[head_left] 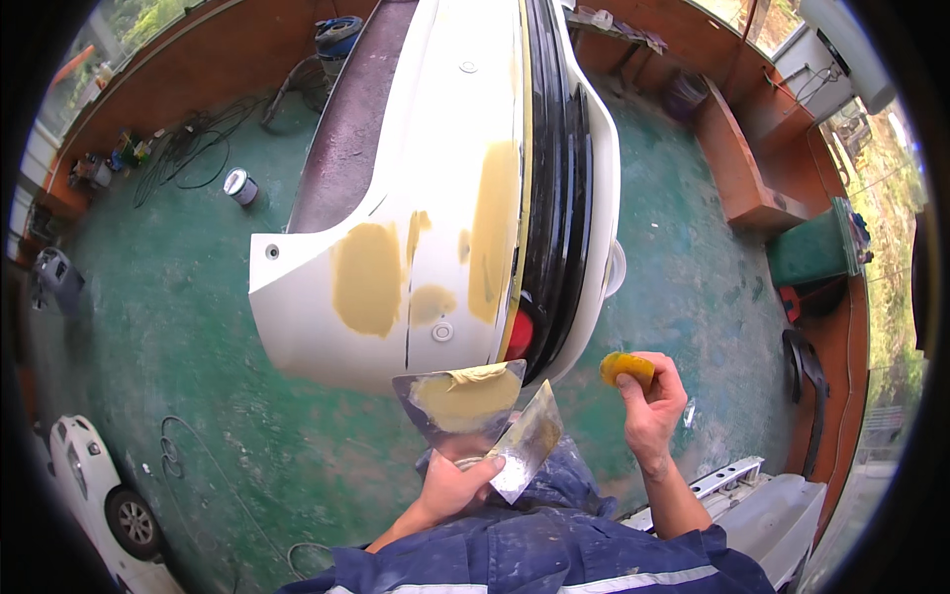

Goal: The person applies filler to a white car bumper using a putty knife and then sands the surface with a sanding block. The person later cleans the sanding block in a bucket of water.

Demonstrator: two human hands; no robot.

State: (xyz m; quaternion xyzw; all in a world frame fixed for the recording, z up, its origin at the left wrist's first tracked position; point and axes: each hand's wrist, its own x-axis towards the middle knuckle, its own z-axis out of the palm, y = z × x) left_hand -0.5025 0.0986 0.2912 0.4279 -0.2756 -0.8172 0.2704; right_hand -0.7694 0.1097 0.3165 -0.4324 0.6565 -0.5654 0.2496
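My left hand [453, 493] grips a wide metal putty knife [421, 414] whose blade carries a smear of beige filler, thickest along its far edge. Under my thumb is a second metal plate [527, 447], bare and shiny, angled to the right. Raised to the right, my right hand [656, 408] pinches a small yellow spreader [627, 367] between thumb and fingers, clear of the other tools. Just beyond both hands lies a white car bumper [332, 259], with several beige filler patches [368, 277] on it. A red light [520, 335] shows at its near right end.
On the green floor stands a small can [239, 186]; hoses [188, 148] lie behind it. A white car [94, 485] is at lower left. At right are a green bin [813, 243], an orange ledge [757, 193] and a dark trim piece [813, 381]. Light-coloured panels [777, 515] lie near my right arm.
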